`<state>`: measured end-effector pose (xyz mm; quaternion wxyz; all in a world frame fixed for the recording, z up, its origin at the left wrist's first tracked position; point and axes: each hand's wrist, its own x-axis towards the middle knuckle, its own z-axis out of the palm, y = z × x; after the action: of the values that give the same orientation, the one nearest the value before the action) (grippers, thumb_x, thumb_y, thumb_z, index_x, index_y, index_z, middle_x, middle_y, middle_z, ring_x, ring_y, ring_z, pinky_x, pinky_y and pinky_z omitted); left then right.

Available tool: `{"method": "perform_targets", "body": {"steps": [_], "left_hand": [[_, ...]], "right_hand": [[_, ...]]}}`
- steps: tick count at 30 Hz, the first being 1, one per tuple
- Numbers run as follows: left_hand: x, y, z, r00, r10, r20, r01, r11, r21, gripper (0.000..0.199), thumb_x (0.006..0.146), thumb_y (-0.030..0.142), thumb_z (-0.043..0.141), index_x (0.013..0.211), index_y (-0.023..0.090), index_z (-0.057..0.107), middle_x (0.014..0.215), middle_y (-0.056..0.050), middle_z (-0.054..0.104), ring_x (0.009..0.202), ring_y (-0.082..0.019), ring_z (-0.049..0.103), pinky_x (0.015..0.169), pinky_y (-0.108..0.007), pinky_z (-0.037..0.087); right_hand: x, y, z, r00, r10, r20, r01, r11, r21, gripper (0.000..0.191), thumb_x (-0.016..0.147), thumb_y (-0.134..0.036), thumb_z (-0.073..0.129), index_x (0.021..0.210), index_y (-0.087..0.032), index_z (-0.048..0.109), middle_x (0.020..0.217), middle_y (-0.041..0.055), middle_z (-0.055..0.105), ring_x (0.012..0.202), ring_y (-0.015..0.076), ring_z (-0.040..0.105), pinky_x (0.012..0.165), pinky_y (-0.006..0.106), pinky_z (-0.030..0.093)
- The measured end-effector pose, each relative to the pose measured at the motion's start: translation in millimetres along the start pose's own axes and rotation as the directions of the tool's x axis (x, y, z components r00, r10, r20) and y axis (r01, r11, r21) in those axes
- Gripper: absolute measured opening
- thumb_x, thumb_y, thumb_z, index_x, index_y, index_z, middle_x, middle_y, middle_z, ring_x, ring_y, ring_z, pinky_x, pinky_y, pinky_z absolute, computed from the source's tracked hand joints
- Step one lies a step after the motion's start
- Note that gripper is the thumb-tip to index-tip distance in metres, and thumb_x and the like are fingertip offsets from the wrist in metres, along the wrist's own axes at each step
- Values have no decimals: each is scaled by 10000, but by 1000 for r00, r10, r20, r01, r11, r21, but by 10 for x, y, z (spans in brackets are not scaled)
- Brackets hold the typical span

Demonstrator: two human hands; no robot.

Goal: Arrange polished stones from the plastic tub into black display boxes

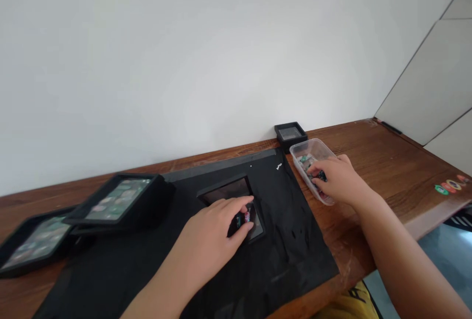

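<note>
My left hand (216, 228) rests over a shallow black frame (224, 190) with a glossy panel, lying on a black mat. Its fingers curl around small red and teal pieces (246, 217); their exact kind is too small to tell. My right hand (341, 179) reaches into a clear plastic tub (316, 146) on the right, thumb and fingers closed around a small dark piece (321, 175). Several small green and pale pieces (304, 159) lie in the tub, partly hidden by my fingers.
Two black frames with filled glass fronts (117, 201) (40, 243) lean at the left. A smaller black frame (290, 133) stands behind the tub by the white wall. White scraps (279, 166) lie on the black mat (291, 265). Stickers (453, 185) mark the wooden table's right edge.
</note>
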<state>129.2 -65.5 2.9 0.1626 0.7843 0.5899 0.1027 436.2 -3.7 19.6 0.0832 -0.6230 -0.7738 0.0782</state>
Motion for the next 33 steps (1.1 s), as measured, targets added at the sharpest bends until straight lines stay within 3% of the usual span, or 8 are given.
{"method": "perform_targets", "body": {"steps": [7, 14, 20, 25, 28, 33], "left_hand": [[0, -33, 12, 1000, -7, -5, 7, 1000, -7, 459, 906, 402, 542, 1323, 329, 718, 1161, -15, 801, 1076, -281, 766, 917, -418, 609], [4, -61, 26, 999, -22, -27, 22, 1000, -4, 471, 892, 433, 538, 1310, 332, 729, 1148, -12, 805, 1045, -272, 772, 902, -406, 617], [-1, -93, 60, 998, -3, -65, 6, 999, 40, 448, 887, 445, 566, 1281, 340, 749, 1090, 0, 815, 888, -251, 775, 842, -380, 629], [-9, -159, 101, 996, 12, -93, -9, 999, 32, 444, 894, 471, 559, 1274, 351, 754, 1089, -1, 820, 933, -264, 787, 829, -375, 638], [-14, -212, 120, 993, 36, -116, -32, 999, 31, 433, 899, 481, 575, 1269, 350, 756, 1104, -11, 825, 959, -268, 796, 803, -351, 641], [-9, -262, 144, 991, 38, -126, -34, 999, 37, 435, 907, 515, 586, 1281, 362, 747, 1175, -17, 821, 1010, -280, 796, 805, -353, 647]], "right_hand": [[2, -96, -74, 997, 12, 78, -10, 1000, -24, 165, 895, -185, 644, 893, -252, 795, 1035, 64, 813, 1105, 323, 673, 997, 453, 314], [-11, -91, -39, 998, -2, 67, 4, 999, -37, 100, 913, -183, 640, 920, -219, 733, 1069, 68, 782, 1151, 311, 647, 1004, 449, 328], [-46, -85, -24, 992, -13, 125, 21, 998, -60, 82, 937, -208, 629, 911, -201, 706, 1098, 92, 750, 1204, 320, 599, 1047, 460, 306], [-67, -144, -22, 989, 4, 146, 9, 996, -86, 102, 965, -208, 615, 893, -181, 683, 1108, 116, 738, 1208, 323, 587, 1050, 463, 316], [-78, -150, -44, 997, 6, 83, -2, 999, -50, 126, 974, -163, 565, 909, -183, 670, 1110, 104, 739, 1172, 314, 591, 1020, 457, 333], [-130, 38, -176, 988, -8, -155, 13, 999, 30, 214, 947, -119, 509, 1014, -219, 685, 1096, 62, 754, 1114, 293, 609, 995, 462, 330]]}}
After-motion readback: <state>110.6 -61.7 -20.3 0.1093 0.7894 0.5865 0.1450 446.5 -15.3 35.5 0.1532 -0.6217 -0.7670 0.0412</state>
